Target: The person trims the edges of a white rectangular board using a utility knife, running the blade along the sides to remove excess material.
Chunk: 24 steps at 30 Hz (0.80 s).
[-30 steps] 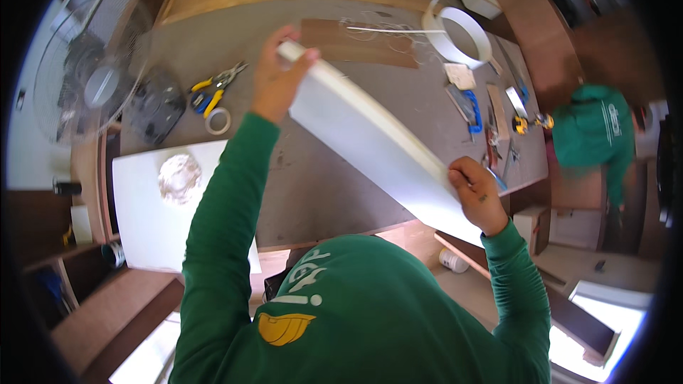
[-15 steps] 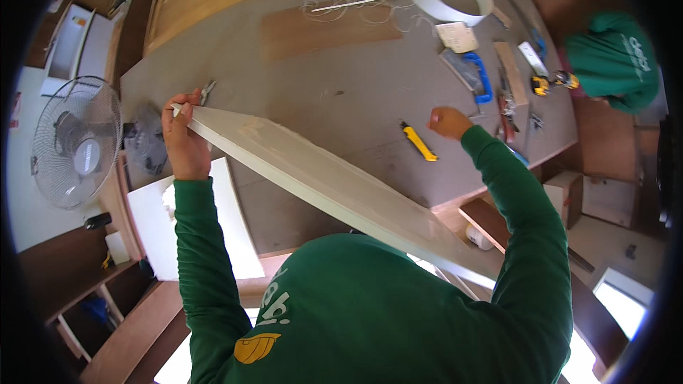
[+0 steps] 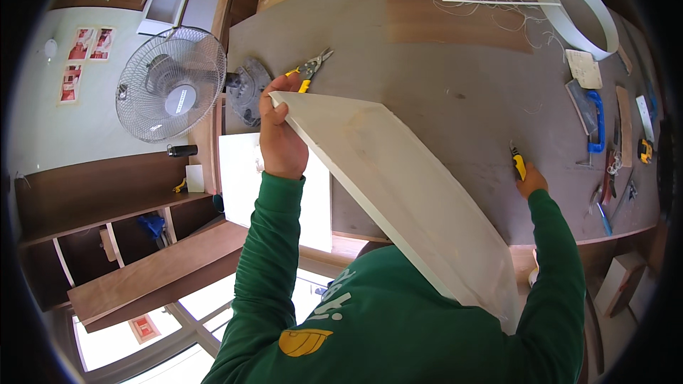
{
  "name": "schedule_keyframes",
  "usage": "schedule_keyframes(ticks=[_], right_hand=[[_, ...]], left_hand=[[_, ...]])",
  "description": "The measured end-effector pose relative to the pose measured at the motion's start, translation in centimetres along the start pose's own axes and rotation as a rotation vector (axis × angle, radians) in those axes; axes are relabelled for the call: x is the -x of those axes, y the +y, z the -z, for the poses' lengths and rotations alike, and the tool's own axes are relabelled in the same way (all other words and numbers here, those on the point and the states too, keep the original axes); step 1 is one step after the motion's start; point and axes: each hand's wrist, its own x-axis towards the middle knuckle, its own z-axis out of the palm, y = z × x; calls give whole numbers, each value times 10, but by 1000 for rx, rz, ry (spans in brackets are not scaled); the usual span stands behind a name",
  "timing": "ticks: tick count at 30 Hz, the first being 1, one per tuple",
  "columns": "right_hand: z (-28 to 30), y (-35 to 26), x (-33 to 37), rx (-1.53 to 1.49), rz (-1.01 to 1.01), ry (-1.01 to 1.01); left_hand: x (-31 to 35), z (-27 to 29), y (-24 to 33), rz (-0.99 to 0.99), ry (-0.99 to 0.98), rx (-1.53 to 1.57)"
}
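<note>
My left hand (image 3: 283, 135) grips the far left corner of a long white panel (image 3: 398, 185), thumb on top and fingers wrapped round the edge. The panel slants across in front of my body, its near end by my right upper arm. On the right, my right hand (image 3: 532, 180) is closed round a yellow utility knife (image 3: 519, 165), whose tip points away from me over the table. Just beyond my left hand lie yellow-handled metal snips (image 3: 313, 65).
A grey-brown worktable (image 3: 427, 78) carries a coiled white edging strip (image 3: 606, 18), tangled thread (image 3: 491, 11), a blue clamp (image 3: 596, 124) and a yellow tape measure (image 3: 644, 151). A fan (image 3: 174, 85) stands left. Another white board (image 3: 238, 185) leans below my left hand.
My right hand has come down onto the utility knife and taken hold of it. The view has swung left, and the panel's broad face shows more. The other person has left the view.
</note>
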Motion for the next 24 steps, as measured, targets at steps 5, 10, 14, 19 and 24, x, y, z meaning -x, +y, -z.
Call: schedule_keyframes(ticks=[5,10,14,19,24], right_hand=[[-5,-18,-5,-433,-47,30],[12,-67,-5,-1038,18,-142],[36,-110,4,-1122,108,-203],[95,-179,40,-1358,120,-380],[163,-269,91,-1392,337,-450]], left_hand=[[3,-8,8,6,29,-87],[3,3,6,-23,-31,-119],[3,9,6,-32,-61,-84],[11,11,10,-25,-28,42],[15,0,8,10,119,-9]])
